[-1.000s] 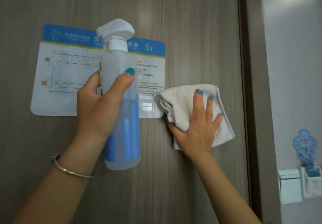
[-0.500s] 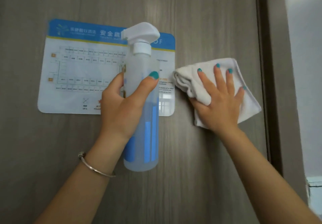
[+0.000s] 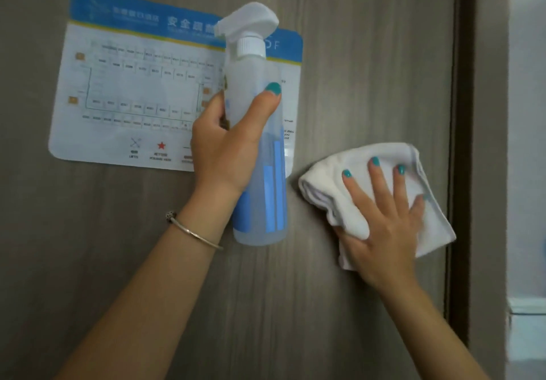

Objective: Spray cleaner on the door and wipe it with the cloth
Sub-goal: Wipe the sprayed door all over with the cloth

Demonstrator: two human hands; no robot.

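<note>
A soft, folded white cloth [image 3: 381,199] is pressed flat against the grey door [image 3: 354,69] by the right hand [image 3: 384,226], fingers straight; a light, part-filled spray bottle [image 3: 257,131] is gripped mid-body by the left hand [image 3: 224,149], judged its best hold.

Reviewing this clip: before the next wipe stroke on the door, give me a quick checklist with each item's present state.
1. Cloth flat against the door: ok, the right hand presses it with fingers spread.
2. Bottle secure: ok, the left hand grips its body, upright.
3. Finger on the trigger: not ok, the hand grips below the nozzle.
4. Cloth off the floor plan: ok, it sits right of the plan's lower corner.
5. Room before the door edge: ok, bare door shows beside the cloth.
6. Door wet with cleaner: cannot tell.
</note>
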